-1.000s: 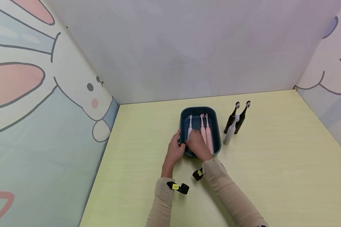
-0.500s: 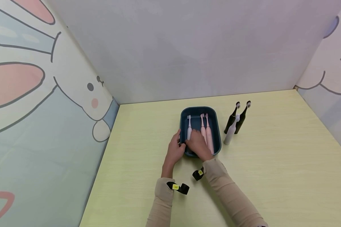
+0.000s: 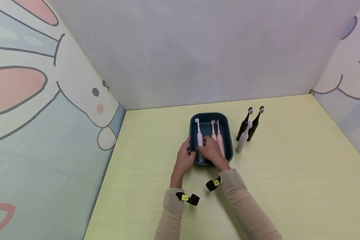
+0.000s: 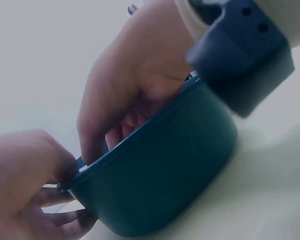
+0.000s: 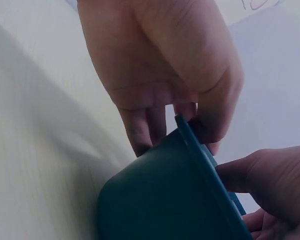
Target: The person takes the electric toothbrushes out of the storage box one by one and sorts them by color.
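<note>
A dark teal plastic bin sits on the table, with my left hand at its near left side. In the left wrist view the thumb is over the rim and the fingers lie against the outer wall. My right hand reaches inside the bin, fingers curled. Its thumb lies across the handle of a white electric toothbrush, pinching it against fingers partly hidden from view. That toothbrush lies lengthwise along the left wall, head away from me. Two pink electric toothbrushes lie side by side at the right, partly behind the right hand.
Two black electric toothbrushes stand upright on the table right of the bin. Just in front of them stands a pale lilac one. A grey wall rises behind the table, and rabbit-print panels flank it.
The white toothbrush has shifted left and its head has moved farther back, with more of its handle showing. My right hand and forearm have moved slightly right. My left hand has not moved.
</note>
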